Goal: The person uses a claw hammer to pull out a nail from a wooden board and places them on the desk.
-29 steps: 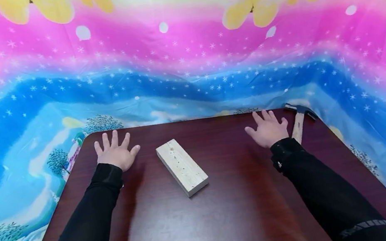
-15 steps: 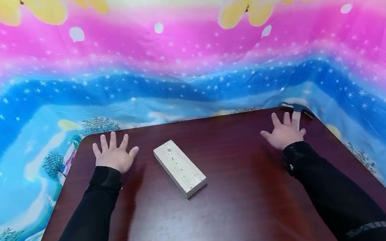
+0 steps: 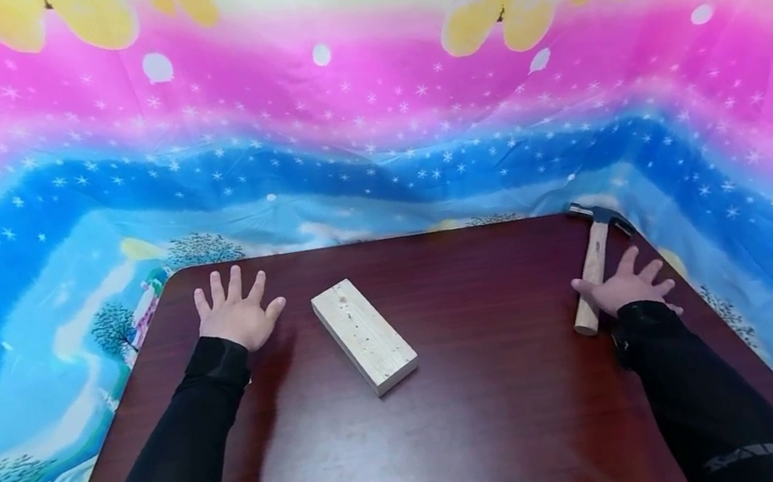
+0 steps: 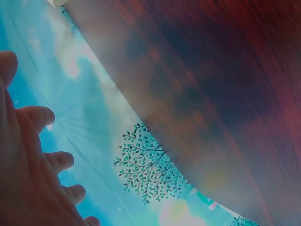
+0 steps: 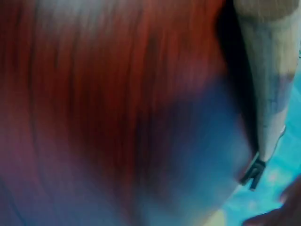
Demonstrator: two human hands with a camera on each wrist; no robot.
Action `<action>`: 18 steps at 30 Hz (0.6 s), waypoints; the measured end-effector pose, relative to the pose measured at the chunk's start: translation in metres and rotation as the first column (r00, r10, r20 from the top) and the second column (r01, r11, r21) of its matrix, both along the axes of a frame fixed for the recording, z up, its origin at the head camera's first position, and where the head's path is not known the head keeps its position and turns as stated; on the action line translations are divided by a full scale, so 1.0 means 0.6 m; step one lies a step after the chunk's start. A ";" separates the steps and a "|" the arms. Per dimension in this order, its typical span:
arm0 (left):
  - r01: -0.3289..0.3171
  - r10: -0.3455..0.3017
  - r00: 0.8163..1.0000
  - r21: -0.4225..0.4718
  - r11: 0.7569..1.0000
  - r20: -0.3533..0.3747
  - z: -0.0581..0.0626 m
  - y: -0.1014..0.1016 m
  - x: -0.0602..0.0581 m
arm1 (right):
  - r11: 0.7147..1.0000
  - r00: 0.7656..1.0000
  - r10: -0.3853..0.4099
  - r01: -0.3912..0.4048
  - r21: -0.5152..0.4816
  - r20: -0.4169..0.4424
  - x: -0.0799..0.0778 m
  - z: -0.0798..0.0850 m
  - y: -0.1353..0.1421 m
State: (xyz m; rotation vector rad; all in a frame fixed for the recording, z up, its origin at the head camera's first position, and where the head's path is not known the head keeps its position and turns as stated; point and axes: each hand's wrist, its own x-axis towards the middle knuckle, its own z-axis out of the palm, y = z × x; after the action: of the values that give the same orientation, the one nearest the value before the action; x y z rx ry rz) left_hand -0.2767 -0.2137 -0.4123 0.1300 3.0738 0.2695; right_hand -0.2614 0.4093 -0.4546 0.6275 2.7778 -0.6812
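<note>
My left hand (image 3: pixel 238 318) is spread over the far left of the table, palm down and holding nothing. In the left wrist view its fingers (image 4: pixel 60 161) stand apart near the table edge. At the right, my right hand (image 3: pixel 625 289) is spread too, its thumb overlapping the wooden handle of a claw hammer (image 3: pixel 595 254). The hammer's dark head lies at the far right corner. In the right wrist view the hammer handle (image 5: pixel 270 70) runs down to the head, with a bit of my hand at the lower right. A pale wooden block (image 3: pixel 365 337) lies between my hands.
The dark red-brown table (image 3: pixel 477 429) has a glossy top and rounded far corners. Behind and along its sides hangs a colourful cloth (image 3: pixel 366 109) printed with snowflakes, trees and bears.
My right hand has moved right and a little nearer, from left of the hammer across to its handle, fingers still spread. The left hand, block and hammer stay about where they were.
</note>
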 end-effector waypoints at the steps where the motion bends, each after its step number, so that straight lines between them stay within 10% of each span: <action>1: 0.002 -0.002 1.000 0.004 1.000 -0.002 -0.001 0.001 0.001 | 1.000 0.999 0.015 -0.014 -0.007 0.044 -0.001 -0.002 0.003; 6: 0.012 -0.012 1.000 -0.003 1.000 -0.025 -0.001 0.009 0.007 | 0.994 0.979 0.106 -0.101 -0.037 0.172 -0.010 -0.004 0.008; 18: 0.080 -0.082 0.995 -0.026 0.996 -0.061 -0.008 0.042 0.048 | 0.990 0.986 0.119 -0.109 -0.090 0.116 -0.010 -0.005 -0.001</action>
State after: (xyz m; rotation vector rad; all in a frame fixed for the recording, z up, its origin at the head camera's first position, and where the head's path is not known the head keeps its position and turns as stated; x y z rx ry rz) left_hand -0.2480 -0.1886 -0.4171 0.2663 3.1219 0.2295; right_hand -0.2676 0.4089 -0.4577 0.4727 2.6349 -0.7065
